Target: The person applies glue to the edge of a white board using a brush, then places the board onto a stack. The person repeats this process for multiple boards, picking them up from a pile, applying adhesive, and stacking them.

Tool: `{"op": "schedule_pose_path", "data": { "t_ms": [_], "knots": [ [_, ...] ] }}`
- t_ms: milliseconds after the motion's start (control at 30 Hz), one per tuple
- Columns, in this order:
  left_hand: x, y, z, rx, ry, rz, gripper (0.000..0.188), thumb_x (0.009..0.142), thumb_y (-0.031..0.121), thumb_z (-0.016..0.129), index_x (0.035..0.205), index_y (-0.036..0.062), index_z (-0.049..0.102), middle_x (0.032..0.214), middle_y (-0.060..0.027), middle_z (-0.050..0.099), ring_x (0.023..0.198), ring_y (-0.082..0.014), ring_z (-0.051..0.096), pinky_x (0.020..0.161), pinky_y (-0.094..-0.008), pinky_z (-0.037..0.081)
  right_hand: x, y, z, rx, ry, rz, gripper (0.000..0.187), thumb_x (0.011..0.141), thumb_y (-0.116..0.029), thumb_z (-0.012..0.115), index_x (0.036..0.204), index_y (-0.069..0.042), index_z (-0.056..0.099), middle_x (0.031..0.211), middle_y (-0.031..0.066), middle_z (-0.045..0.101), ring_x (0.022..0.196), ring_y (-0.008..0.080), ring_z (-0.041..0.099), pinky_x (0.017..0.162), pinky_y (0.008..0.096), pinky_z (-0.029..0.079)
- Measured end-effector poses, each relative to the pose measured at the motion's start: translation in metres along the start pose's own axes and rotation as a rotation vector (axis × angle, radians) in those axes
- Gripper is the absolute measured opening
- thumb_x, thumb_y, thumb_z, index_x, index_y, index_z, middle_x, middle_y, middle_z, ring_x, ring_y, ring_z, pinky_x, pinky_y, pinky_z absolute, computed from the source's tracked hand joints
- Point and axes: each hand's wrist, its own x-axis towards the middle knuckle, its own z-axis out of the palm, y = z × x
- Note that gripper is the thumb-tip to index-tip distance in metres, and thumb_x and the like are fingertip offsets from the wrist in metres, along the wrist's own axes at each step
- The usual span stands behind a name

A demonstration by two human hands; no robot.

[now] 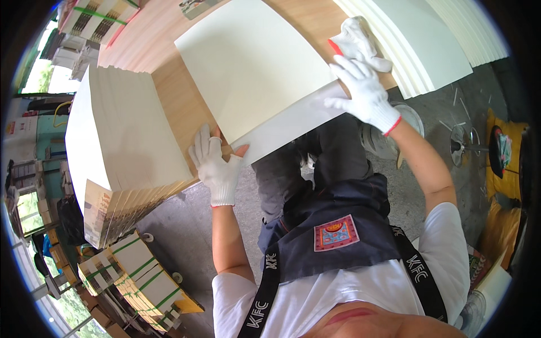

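Clock centred on the white sheet (256,67), flat on the wooden surface (177,90), with 6 toward the navy apron (293,248). Looks like steadying the near edge with both hands.

Nearest first: anchor with left hand (218,166) at 7, by the near-left corner. Grip wide there, thumb well apart from fingers, thumb tip at the corner, closed on nothing. Go light on that thumb to avoid denting the corner.

Next, from 4 round to 6: pale strip (293,121) along the near edge, between both hands. Can't tell if a stack's side face or a lower layer. Treat as loose; press evenly from both ends, avoid bowing the middle.

Right hand (363,93) between 3 and 4: grip wide too, fingers splayed at the near-right corner, thumb over the strip. Use flat fingers rather than a pinch; likely to crease if squeezed. Match pressure left to right, or risk skewing.

Further out: watch bunched glove (358,39) between 2 and 3, just beside the right fingers; better shifted clear. Avoid knocking tall stack (135,129) at 8 with the left wrist. Same for layered stack (422,39) at 3, past the glove. Leave strapped bundle (98,19) between 9 and 10 alone.
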Motion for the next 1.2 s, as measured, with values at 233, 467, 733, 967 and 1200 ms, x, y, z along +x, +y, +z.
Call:
{"op": "schedule_pose_path", "data": {
  "t_ms": [233,467,733,967,1200],
  "knots": [
    [0.003,-0.003,-0.003,0.006,-0.087,0.006,0.066,0.071,0.034,0.085,0.12,-0.0042,0.061,0.143,-0.0213,0.049,0.131,-0.0392,0.044,0.109,-0.0444,0.037,-0.002,-0.002,0.005,0.065,-0.013,-0.003,0.088,0.078,-0.067,0.065,0.144,-0.011,0.045,0.153,0.0069,0.039,0.143,0.0281,0.03,0.119,0.0462,0.023],
    [0.003,-0.008,0.0,0.009,-0.066,0.032,0.067,0.071,0.043,0.08,0.116,-0.0039,0.061,0.141,-0.0217,0.049,0.131,-0.039,0.041,0.111,-0.0482,0.03,-0.002,0.002,0.013,0.024,0.05,-0.06,0.088,0.08,-0.068,0.063,0.143,-0.009,0.046,0.151,0.0093,0.042,0.142,0.031,0.033,0.118,0.0464,0.025],
    [0.005,-0.002,-0.009,0.041,-0.104,0.017,0.069,0.073,0.042,0.08,0.121,-0.003,0.059,0.143,-0.022,0.047,0.132,-0.0393,0.041,0.111,-0.0468,0.031,-0.002,-0.001,0.011,0.011,0.065,-0.076,0.087,0.08,-0.063,0.066,0.143,-0.007,0.046,0.15,0.0108,0.043,0.14,0.0314,0.036,0.117,0.0464,0.026],
    [0.006,0.003,-0.006,-0.004,-0.083,-0.014,0.067,0.068,0.04,0.082,0.116,-0.002,0.061,0.141,-0.0203,0.048,0.131,-0.0367,0.042,0.111,-0.0479,0.029,-0.003,0.003,0.012,0.03,0.072,-0.08,0.088,0.08,-0.064,0.066,0.144,-0.007,0.045,0.15,0.0104,0.043,0.141,0.031,0.035,0.117,0.0471,0.025],
    [0.004,-0.004,-0.003,0.04,-0.107,0.027,0.073,0.071,0.04,0.08,0.125,-0.004,0.057,0.143,-0.0194,0.047,0.132,-0.0386,0.04,0.113,-0.0474,0.03,-0.003,0.0,0.01,0.043,0.021,-0.061,0.087,0.08,-0.066,0.064,0.143,-0.009,0.045,0.152,0.0083,0.041,0.142,0.0284,0.032,0.119,0.0459,0.023]
  ]
}}
